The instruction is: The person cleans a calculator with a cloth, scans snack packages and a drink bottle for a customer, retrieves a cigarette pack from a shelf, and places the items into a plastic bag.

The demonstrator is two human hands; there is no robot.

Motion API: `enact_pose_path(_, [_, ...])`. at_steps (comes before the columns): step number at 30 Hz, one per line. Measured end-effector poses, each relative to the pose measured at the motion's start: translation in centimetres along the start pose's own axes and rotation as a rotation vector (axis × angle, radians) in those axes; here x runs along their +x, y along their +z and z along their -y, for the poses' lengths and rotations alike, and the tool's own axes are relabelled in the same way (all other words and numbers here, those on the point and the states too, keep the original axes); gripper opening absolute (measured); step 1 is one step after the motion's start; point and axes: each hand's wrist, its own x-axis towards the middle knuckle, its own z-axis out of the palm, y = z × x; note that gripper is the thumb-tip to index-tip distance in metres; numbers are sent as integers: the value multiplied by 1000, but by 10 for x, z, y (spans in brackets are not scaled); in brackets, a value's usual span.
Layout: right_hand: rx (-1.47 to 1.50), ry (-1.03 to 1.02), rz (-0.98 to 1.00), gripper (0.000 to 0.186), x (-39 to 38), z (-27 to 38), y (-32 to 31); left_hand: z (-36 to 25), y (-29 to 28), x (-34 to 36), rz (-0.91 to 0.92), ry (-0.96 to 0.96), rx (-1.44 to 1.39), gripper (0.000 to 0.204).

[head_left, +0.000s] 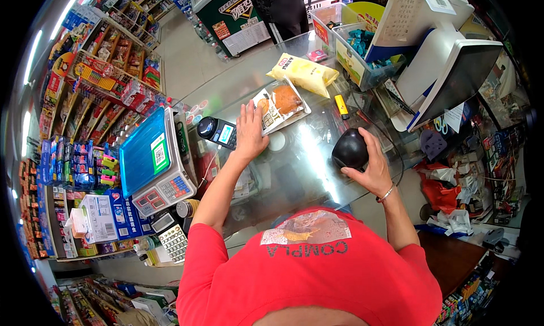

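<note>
My left hand (249, 130) lies flat with fingers extended at the left edge of a packaged bread roll (286, 99) on the glass counter (294, 144); whether it presses on the wrapper I cannot tell. Just left of that hand is a small black terminal with a lit screen (218, 132). A yellow puffy snack bag (303, 72) rests beyond the bread. My right hand (371, 170) curls round a smooth black rounded device (348, 147) at the counter's right, with a yellow marker-like object (341, 106) above it.
A blue-topped scale (144, 150) and calculator (173, 242) stand left. Plastic bins (354, 65), a monitor (459, 82) and a cable occupy the right. Snack shelves (102, 76) line the left; a green-fronted freezer (235, 25) and a dark-clothed person (275, 5) are beyond.
</note>
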Motion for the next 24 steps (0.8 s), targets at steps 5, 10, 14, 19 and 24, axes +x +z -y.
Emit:
enact_pose_path(5, [-29,3,-15,96,-1,0,1,6,3,-8,-189,176,98,35])
enact_pose_path(10, [44,27,-13,97,-1,2,0,-3,-29,1,-278,252,-36,20])
enact_pose_path(14, [41,9,-31,97,-2,1,2,-14,-73,21,-410,320,-181,12])
enact_pose_path(19, [36,-16,-71,94,-5,-4,6,-19,-114,33,-401,6,-592,16])
enact_pose_path(24, [57,-3,-98,94,-7,-4,9,10,-136,27,-318,-161,-1008,18])
